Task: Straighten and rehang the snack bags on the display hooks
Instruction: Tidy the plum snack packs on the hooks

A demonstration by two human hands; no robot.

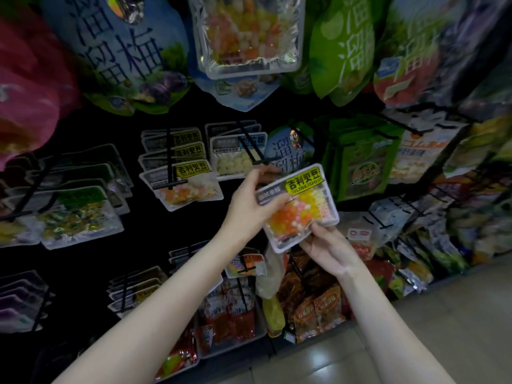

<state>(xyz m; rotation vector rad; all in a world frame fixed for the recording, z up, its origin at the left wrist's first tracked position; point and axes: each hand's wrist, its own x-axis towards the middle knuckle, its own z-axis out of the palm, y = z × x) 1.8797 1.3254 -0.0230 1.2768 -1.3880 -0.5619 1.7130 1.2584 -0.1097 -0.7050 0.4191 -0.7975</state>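
Note:
A clear snack bag (300, 206) with a yellow label and orange, yellow and white candies is held between both hands in front of the dark display wall. My left hand (253, 202) grips its upper left edge, thumb across the front. My right hand (328, 246) pinches its lower right corner from below. The bag is tilted, label end up and to the right, and hangs on no hook. Several matching bags (184, 180) hang on a black hook (169, 159) to the left. Another black hook (250, 146) with pale candy bags (234, 160) sits just above my left hand.
Large blue, green and clear bags (246, 37) hang overhead. Rows of packets (74, 212) fill hooks at the left, green and yellow bags (363, 162) at the right. Red packets (318, 309) stand in low bins. The tiled floor (432, 328) lies at the lower right.

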